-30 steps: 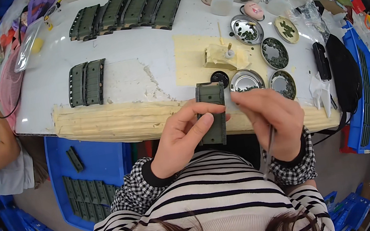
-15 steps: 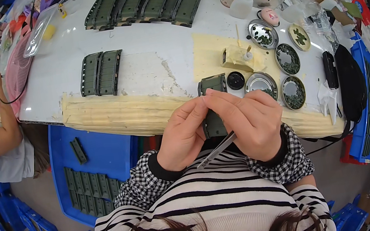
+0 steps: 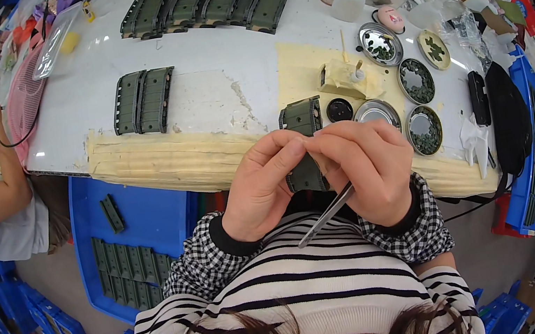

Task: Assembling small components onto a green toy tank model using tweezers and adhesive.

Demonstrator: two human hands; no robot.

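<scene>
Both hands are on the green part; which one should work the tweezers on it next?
Probably the right hand: the tweezers already lie in it, while the left hand pinches the green part.

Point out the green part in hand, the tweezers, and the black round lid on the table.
green part [image 3: 300,119], head view, on its upper end above the fingers.
tweezers [image 3: 326,214], head view, mid-shaft below the right hand.
black round lid [image 3: 339,109], head view, centre of its top.

dark green ridged block, upright, tweezers

White table with green plates, dishes
</scene>
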